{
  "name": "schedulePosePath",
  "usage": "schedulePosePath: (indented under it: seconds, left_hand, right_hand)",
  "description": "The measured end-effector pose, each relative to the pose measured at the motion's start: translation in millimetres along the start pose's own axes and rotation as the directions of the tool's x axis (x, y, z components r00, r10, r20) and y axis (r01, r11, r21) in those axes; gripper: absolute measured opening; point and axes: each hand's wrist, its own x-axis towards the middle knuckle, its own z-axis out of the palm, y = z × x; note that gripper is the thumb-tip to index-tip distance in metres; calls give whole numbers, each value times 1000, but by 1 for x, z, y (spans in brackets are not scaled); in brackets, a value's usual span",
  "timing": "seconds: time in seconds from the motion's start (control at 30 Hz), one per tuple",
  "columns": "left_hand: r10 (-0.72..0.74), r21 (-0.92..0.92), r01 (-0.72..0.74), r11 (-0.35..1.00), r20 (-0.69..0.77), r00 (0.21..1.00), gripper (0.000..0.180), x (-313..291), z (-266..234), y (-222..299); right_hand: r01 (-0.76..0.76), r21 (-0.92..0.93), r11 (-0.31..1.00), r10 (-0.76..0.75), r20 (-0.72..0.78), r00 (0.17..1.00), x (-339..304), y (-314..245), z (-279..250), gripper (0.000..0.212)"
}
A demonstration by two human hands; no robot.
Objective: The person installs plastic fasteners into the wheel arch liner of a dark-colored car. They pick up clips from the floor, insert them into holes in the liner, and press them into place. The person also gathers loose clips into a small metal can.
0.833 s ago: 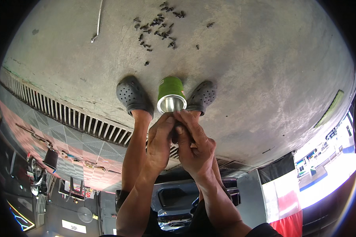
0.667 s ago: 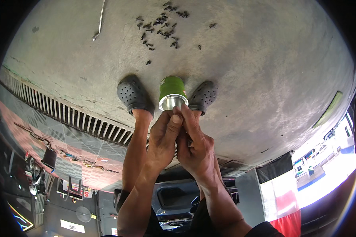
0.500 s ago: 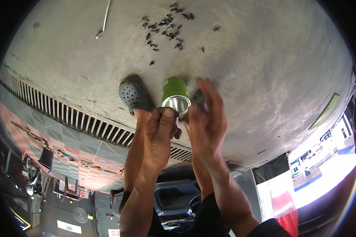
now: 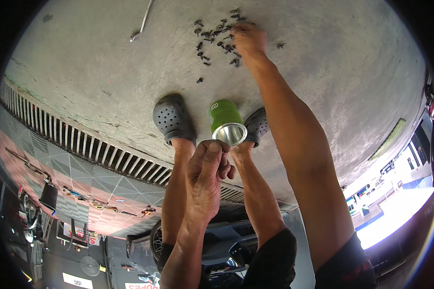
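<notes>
A green can (image 4: 225, 115) with a shiny metal inside sits between my feet, its open mouth tilted toward me. My left hand (image 4: 207, 168) is closed, thumb and fingertips pinching the can's near rim. Farther out, a loose scatter of small black trim clips (image 4: 207, 34) lies on the concrete floor (image 4: 342, 62). Over the right side of this scatter is my right hand (image 4: 250, 41), reaching down with fingers drawn together on a clip; the fingertips are partly hidden. Single clips (image 4: 199, 80) lie apart from the rest.
A long metal wrench (image 4: 142, 26) lies on the floor at far left. Dark perforated clogs (image 4: 171, 115) cover my feet on either side of the can. Behind them runs a floor drain grate (image 4: 87, 139). A strip (image 4: 388, 139), yellowish green, lies at right.
My right hand has moved from beside the can out to the black clips. My left hand stays at the can's rim. The whole view has shifted slightly.
</notes>
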Motion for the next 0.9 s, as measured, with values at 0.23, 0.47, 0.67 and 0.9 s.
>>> schedulePosePath:
  seconds: [0.23, 0.47, 0.67, 0.9]
  left_hand:
    - [20, 28, -19, 999, -44, 999, 27, -2, -3, 5]
    - [34, 255, -36, 966, 13, 999, 24, 4, -1, 5]
    - [20, 198, -13, 980, -33, 999, 22, 4, -2, -3]
    - [-130, 79, 130, 988, 2, 991, 21, -6, 17, -16]
  right_hand:
    - [-45, -77, 996, 44, -21, 999, -22, -31, 1, 33]
    - [17, 198, 980, 17, -170, 985, -15, -11, -9, 37]
    - [-243, 544, 804, 262, 44, 964, -182, -66, -101, 27]
    - [-370, 363, 855, 332, 166, 929, -344, -106, -148, 22]
